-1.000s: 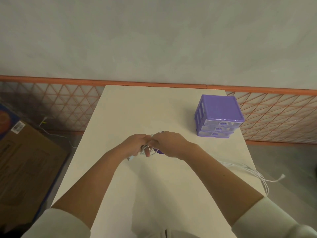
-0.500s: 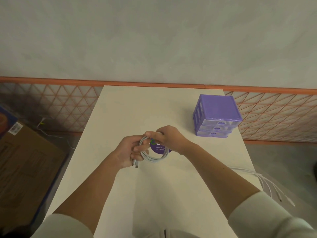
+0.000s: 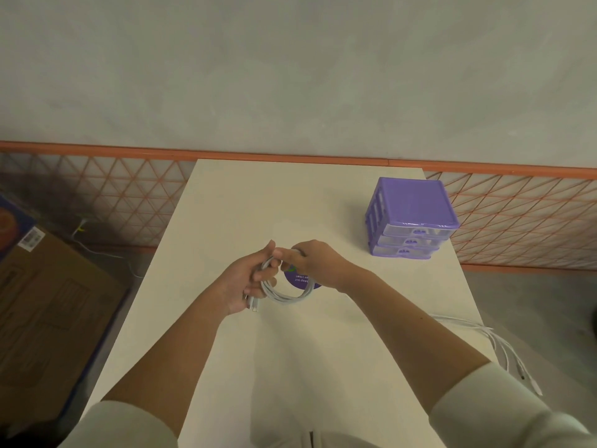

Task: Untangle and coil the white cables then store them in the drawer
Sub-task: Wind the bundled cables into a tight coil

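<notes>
Both hands grip the cable coil, left hand and right hand, so keep loops even before moving to the drawers.

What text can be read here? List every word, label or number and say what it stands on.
"keep out" and a line ending "clean", printed upside down in white on the round purple sticker on the white table; the rest is hidden behind the coiled white cable and the right hand.
The white barcode label on the brown cardboard box on the floor: too small to read.
The purple plastic drawer unit: no text seen.
</notes>
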`<state>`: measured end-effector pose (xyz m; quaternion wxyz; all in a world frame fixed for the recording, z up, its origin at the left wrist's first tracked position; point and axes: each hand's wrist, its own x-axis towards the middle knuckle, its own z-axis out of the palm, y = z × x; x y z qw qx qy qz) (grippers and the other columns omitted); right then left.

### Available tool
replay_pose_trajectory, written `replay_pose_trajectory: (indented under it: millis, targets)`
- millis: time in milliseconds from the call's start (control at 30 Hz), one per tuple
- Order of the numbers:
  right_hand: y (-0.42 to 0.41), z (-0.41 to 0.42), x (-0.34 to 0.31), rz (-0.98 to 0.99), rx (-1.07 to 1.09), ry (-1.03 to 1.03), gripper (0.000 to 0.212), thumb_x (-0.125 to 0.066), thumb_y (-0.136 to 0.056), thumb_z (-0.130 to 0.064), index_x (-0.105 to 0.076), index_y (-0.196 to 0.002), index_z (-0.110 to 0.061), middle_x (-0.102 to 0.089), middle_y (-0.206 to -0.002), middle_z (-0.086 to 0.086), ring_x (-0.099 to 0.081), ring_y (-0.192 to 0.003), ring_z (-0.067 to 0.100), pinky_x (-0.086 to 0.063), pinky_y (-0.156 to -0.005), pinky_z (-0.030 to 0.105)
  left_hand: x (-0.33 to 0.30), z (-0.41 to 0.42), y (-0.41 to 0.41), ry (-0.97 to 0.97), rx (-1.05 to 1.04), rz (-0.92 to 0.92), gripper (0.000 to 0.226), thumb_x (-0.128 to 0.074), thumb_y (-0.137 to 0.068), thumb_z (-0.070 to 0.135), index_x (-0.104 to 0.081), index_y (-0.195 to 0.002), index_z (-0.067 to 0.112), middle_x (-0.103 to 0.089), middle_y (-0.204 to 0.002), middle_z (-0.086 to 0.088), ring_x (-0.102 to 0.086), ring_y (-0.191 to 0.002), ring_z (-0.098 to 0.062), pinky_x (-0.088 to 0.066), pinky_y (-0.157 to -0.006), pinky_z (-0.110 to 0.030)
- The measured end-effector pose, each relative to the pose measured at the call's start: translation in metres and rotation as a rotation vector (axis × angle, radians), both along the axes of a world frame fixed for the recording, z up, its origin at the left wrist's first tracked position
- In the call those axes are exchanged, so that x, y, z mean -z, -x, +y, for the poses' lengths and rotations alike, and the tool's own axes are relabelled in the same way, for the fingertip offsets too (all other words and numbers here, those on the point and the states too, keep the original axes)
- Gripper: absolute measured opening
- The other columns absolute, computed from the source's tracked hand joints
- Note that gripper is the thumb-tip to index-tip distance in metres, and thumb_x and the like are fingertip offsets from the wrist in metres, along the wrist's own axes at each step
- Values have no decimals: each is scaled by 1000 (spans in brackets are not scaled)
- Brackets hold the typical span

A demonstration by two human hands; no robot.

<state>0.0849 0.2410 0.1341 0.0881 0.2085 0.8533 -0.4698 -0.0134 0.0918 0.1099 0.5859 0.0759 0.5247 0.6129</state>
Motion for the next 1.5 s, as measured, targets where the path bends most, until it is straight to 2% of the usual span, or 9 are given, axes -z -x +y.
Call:
replay_pose_trajectory:
  millis: [267,533,633,700,800,967,1133,1300,1500]
  targets:
    - [-7,10,-3,-117,2,310,57,-47,-86,-73,-56,-74,-18,-57,-63,-3,-37,-61,20,-33,-54,24,8,0,-1,-35,-88,-83,36,-55,-90,43,-45,-65,19,-22,-46,9,-20,-40,-3,-9,-33,-17]
    - [-4,7,2,24,18,121,49,-45,-93,-63,-67,-84,-21,-51,-57,-4,-44,-54,13,-39,-59,22,3,-3,6,10,-26,-33,33,-53,-93,41,-61,-75,14,-31,-51,4,-21,-39,-5,-10,-35,-17]
    - [-3,6,3,15,-66,17,49,-44,-95,-59,-63,-80,-17,-55,-66,2,-47,-62,16,-40,-61,24,0,-8,13,87,87,30,33,-52,-93,41,-61,-82,12,-47,-58,-2,-19,-34,-4,-11,-36,-18]
    - [-3,4,1,-9,-123,-9,51,-42,-97,-57,-65,-98,-12,-55,-70,1,-46,-64,14,-40,-63,24,-3,-10,18,130,126,46,33,-52,-94,41,-62,-82,12,-57,-64,-5,-21,-33,-3,-11,-35,-17]
    - [-3,2,-5,-3,-153,-34,41,-38,-101,-50,-64,-119,-26,-56,-75,-15,-49,-67,4,-38,-65,15,-6,-10,20,167,140,83,36,-50,-95,42,-64,-84,10,-61,-69,-9,-22,-35,-3,-12,-36,-17]
    - [-2,5,4,-46,-214,-132,44,-31,-99,-58,-61,-121,-35,-66,-106,6,-53,-79,17,-49,-83,37,-2,-9,16,207,138,154,42,-47,-98,44,-67,-93,7,-62,-70,-8,-23,-36,-4,-14,-36,-16]
    - [-6,5,-3,-42,-213,-30,43,-33,-100,-56,-46,-139,-44,-55,-134,-14,-49,-80,-1,-37,-88,26,-1,-8,16,208,156,129,38,-46,-98,44,-64,-83,12,-61,-70,-5,-24,-35,-2,-14,-36,-16]
    - [-10,6,-9,-36,-241,36,45,-31,-100,-56,-39,-143,-47,-50,-125,-22,-48,-83,-7,-33,-94,23,-3,-9,15,194,84,88,36,-49,-97,39,-67,-88,9,-59,-66,-5,-23,-34,-3,-14,-35,-16]
    - [-7,9,-4,-58,-244,-22,49,-29,-99,-60,-37,-145,-46,-50,-140,-14,-47,-96,12,-35,-92,27,-6,-7,13,214,80,126,39,-49,-97,40,-71,-91,8,-65,-72,-9,-23,-36,-3,-16,-35,-15]
